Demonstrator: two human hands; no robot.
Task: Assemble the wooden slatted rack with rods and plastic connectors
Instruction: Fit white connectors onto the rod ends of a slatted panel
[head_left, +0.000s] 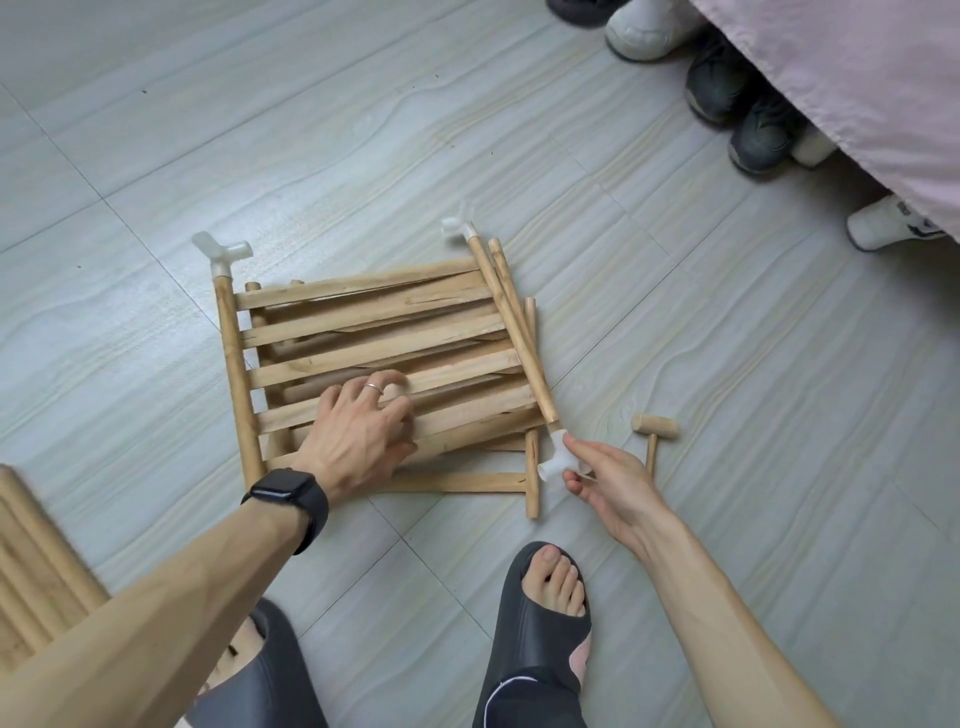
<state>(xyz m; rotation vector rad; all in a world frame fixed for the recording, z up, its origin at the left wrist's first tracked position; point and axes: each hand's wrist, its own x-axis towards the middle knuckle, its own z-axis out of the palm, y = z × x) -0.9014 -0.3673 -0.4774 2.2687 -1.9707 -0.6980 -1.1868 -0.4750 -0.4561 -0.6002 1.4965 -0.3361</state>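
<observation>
A stack of wooden slatted panels (374, 332) lies on the tiled floor. White plastic connectors cap the top panel's side rods at the far left (221, 252) and far right (460, 226). My left hand (363, 431) rests on the slats near the front, fingers curled over them. My right hand (605, 475) pinches a third white connector (558, 457) on the near end of the right side rod (511, 322). A short loose rod (532, 473) lies just left of that connector.
A small wooden mallet (653, 434) lies on the floor right of my right hand. Several shoes (727, 88) line the pink bedcover's edge (857, 88) at the top right. More wooden parts (36, 561) sit at the left edge. My slippered foot (545, 613) stands below.
</observation>
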